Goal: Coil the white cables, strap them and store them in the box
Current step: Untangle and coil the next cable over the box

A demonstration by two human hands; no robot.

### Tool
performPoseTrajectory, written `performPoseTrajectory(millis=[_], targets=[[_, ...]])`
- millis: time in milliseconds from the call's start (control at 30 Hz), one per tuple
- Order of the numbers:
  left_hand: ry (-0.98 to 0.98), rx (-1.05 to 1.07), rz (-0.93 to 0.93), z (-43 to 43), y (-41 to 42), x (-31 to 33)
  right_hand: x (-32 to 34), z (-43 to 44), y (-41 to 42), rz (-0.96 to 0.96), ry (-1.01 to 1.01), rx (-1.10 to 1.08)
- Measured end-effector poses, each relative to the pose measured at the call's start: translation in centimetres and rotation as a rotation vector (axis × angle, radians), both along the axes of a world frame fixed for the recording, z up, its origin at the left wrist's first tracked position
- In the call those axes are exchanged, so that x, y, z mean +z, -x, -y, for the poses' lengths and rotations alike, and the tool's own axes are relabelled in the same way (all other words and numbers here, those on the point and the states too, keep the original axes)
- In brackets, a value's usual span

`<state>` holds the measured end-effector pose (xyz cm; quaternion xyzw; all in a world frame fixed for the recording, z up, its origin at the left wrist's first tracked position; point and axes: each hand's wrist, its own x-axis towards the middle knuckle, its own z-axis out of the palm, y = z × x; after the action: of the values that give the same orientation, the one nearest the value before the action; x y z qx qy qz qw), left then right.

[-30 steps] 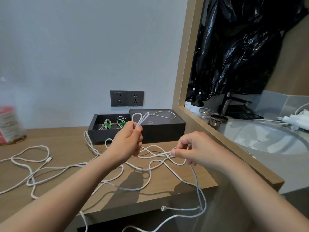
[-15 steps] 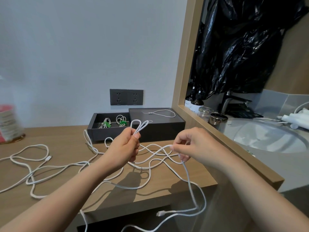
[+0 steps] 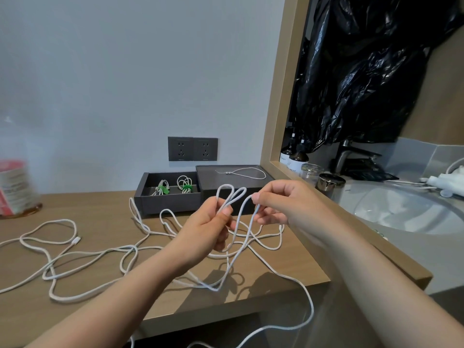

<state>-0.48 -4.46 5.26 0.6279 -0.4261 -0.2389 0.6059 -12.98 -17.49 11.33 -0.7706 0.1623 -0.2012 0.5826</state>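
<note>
The white cable (image 3: 232, 194) is held at the centre of the frame, two small loops pinched in the left grip (image 3: 208, 229) and the next run pinched in the right grip (image 3: 283, 204), its slack trailed across the wooden bench (image 3: 100, 310) and over the front edge. It is judged light, limp and tangle-prone, best taken just beside the loops. The dark box (image 3: 170, 199) is set against the wall (image 3: 100, 96) above centre, a washbasin (image 3: 401, 214) at right.
</note>
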Motion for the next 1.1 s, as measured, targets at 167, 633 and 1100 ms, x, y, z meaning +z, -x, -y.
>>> performPoseTrajectory(millis=[167, 633, 1100], targets=[[-0.044, -0.081, -0.002, -0.1, 0.6, 0.3, 0.0, 0.2, -0.4, -0.014, -0.055, -0.031], [-0.193, -0.187, 0.084, -0.5, 1.1, 0.9, 0.7, 1.0, -0.4, -0.092, 0.069, -0.037], [-0.289, -0.204, 0.281, 0.2, 0.4, 0.6, 0.4, 1.3, -0.8, -0.112, 0.192, -0.013]])
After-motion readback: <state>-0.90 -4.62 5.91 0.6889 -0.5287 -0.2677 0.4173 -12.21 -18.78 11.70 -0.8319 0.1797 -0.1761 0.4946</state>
